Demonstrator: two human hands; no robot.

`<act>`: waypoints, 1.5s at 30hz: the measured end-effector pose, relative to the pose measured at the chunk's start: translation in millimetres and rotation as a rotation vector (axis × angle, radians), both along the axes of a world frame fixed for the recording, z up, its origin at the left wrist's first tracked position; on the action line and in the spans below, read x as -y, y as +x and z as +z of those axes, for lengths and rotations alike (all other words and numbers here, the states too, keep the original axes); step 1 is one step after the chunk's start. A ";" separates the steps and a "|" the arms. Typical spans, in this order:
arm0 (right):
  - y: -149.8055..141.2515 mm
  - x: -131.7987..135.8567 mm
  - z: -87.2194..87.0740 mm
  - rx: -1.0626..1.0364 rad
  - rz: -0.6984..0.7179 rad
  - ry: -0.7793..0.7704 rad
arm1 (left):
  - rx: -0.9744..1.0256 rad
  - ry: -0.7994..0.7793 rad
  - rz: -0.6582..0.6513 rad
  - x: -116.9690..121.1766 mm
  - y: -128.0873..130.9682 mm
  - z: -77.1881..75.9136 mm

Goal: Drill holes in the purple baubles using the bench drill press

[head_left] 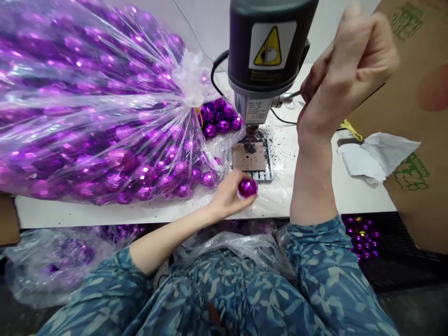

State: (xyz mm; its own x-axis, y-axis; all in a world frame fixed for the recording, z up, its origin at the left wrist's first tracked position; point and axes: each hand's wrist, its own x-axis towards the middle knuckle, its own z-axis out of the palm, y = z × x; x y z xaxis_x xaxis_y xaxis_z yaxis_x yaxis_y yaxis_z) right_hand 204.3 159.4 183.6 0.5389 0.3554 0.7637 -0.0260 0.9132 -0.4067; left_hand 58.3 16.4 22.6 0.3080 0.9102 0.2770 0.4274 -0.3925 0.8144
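Purple ball (247,187) pinched in left hand (229,192) near plate (257,161), held by its sides, likely for steadiness; right hand (353,70) well apart, curled beside drill (241,51), its grip unclear

White tabletop (364,198). Lying on it: large clear bag (87,116) of purple faceted baubles, left; loose purple faceted baubles (223,119) near its tied neck; drill press base (268,176), centre; dark shavings (280,140) around the base; crumpled white paper (371,156), right.
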 end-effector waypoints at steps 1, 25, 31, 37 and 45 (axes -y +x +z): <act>-0.1 -0.1 -0.6 0.005 0.010 -0.001 | -0.066 -0.029 -0.128 16.4 -4.4 -0.4; -1.7 7.4 -1.5 0.009 0.002 -0.059 | -0.721 -0.112 -0.066 -108.0 -88.3 18.0; -2.2 7.1 -3.9 0.015 -0.010 -0.037 | -0.595 0.017 0.093 -86.6 -67.6 43.4; -1.3 6.6 -8.6 0.054 -0.067 -0.084 | 0.324 -0.205 0.170 -52.5 -43.7 73.7; -0.3 10.7 -9.6 0.092 -0.107 -0.166 | 0.831 -0.788 0.107 -70.4 -15.4 16.1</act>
